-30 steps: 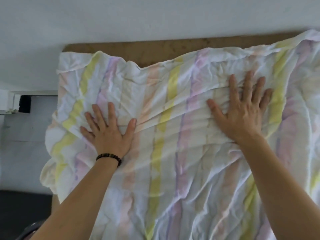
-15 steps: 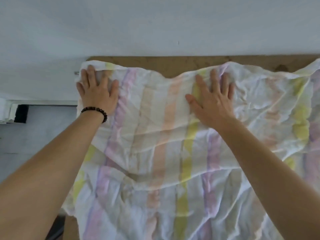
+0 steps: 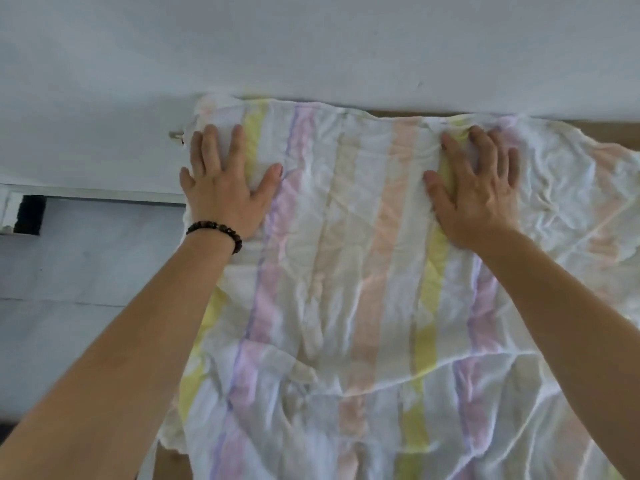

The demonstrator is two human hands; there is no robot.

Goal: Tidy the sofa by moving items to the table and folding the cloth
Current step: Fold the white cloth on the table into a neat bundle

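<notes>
Head view, the only one: both palms lie flat on a striped cloth (image 3: 363, 271) spread over a brown surface (image 3: 595, 128) that meets a pale wall (image 3: 311, 46) at the far edge. The left hand (image 3: 225, 188), with a dark bead bracelet (image 3: 216, 230) at the wrist, presses the far left corner; the right hand (image 3: 478, 199) presses further right along the same far edge. Fingers of both are splayed and released, gripping nothing. This looks like the smoothing stage before a fold, so the sensible way is to sweep outward from the middle toward the edges, keeping the far hem straight along the wall, then square the corners before lifting any. The fabric seems thin, soft and heavily creased, with lengthwise bands of yellow, pink, peach and lilac on white; its right side is rumpled and its near left corner droops off the surface, so it will likely slide and bunch under uneven pressure.
</notes>
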